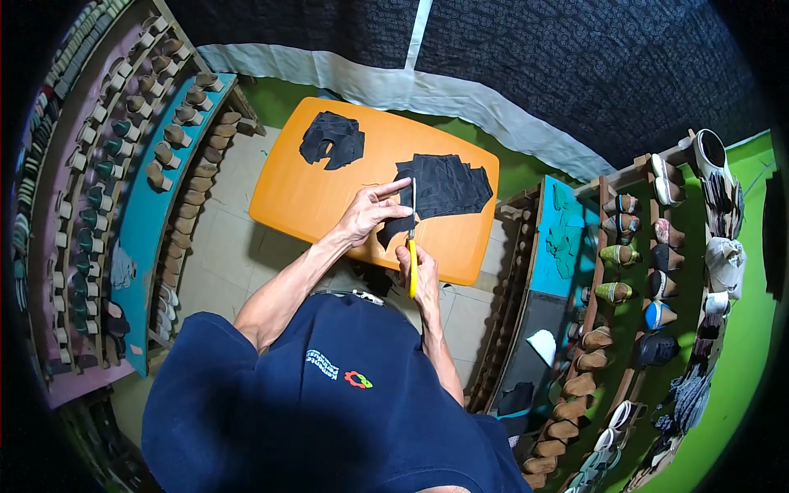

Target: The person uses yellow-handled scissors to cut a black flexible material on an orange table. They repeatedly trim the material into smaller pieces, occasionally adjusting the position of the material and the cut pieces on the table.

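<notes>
A piece of black fabric [448,186] lies over the right part of an orange table [279,177]. My left hand [368,218] reaches onto the fabric's left side, index finger and thumb stretched out and apart. In my right hand [423,278], at the table's near edge, are scissors with yellow handles [412,261]. Their blades point away from me and stand at the fabric, just right of my left fingertips. A narrow part of the fabric hangs toward me on the left of the blades. Another bundle of black fabric [343,138] rests at the table's far left.
Racks of shoe lasts [171,148] line the left side. On the right stand more shelves with lasts and shoes [622,256], and a blue surface with green scraps [563,232]. Behind the table hangs a dark patterned curtain [526,74] with a white border.
</notes>
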